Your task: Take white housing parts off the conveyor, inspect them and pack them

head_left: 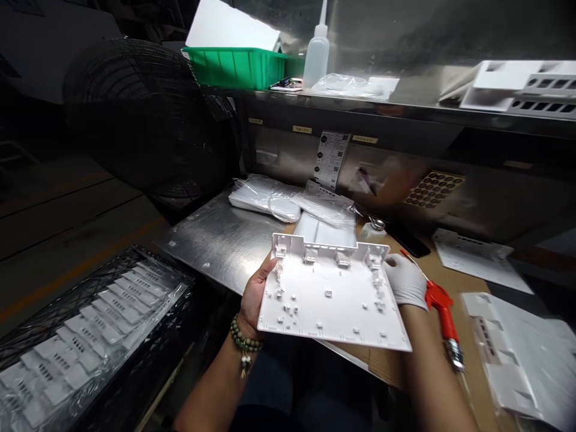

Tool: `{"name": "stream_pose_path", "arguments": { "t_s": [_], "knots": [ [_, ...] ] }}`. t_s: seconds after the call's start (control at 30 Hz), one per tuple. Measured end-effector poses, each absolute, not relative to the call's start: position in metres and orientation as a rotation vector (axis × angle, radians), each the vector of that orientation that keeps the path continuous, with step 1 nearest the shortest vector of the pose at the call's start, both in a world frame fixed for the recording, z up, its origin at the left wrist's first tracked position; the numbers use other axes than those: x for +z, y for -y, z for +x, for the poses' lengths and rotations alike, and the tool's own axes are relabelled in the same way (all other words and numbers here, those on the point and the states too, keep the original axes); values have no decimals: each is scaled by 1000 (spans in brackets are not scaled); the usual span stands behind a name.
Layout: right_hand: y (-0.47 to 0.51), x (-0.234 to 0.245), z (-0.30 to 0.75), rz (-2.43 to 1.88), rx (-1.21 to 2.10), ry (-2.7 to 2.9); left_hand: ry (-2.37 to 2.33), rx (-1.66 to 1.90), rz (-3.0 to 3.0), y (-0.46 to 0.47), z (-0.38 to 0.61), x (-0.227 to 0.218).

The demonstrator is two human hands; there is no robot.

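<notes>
A flat white plastic cover [328,312] with small posts and clips on its inner face is held up in front of me, tilted toward me. My left hand [258,291], bare with a beaded bracelet at the wrist, grips its left edge, thumb on the inner face. At its upper right edge is my right hand [405,279] in a white glove, closed on that edge; most of its fingers are hidden behind the cover. Just right of the glove a red air blow gun [443,312] lies on the brown cardboard [432,255].
Bagged white covers [517,360] lie at the right; more fill a black crate [90,327] at lower left. Wrapped white parts [265,198] rest at the bench's back. Above, a shelf carries a green bin [234,67] and a squeeze bottle [317,57]. A fan [148,114] stands left.
</notes>
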State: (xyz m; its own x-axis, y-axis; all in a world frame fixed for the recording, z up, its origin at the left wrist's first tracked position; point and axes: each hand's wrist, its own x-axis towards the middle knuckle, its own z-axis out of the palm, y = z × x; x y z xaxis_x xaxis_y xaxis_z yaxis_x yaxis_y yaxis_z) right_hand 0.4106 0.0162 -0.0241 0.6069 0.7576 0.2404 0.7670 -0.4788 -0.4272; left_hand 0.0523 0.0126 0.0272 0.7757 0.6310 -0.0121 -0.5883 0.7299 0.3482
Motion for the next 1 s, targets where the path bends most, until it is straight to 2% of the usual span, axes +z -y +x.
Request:
{"name": "stream_pose_path", "arguments": {
  "t_s": [0.13,0.63,0.87,1.0],
  "knots": [
    [-15,-33,401,-2362,-62,1315,-140,719,339,-11,50,34],
    [4,-34,421,-2420,-18,1151,-29,673,346,-13,48,22],
    [51,-30,447,-2480,-88,1029,30,636,381,-17,43,15],
    [88,-42,465,-2609,-16,944,33,643,400,-22,40,9]
  ]
}}
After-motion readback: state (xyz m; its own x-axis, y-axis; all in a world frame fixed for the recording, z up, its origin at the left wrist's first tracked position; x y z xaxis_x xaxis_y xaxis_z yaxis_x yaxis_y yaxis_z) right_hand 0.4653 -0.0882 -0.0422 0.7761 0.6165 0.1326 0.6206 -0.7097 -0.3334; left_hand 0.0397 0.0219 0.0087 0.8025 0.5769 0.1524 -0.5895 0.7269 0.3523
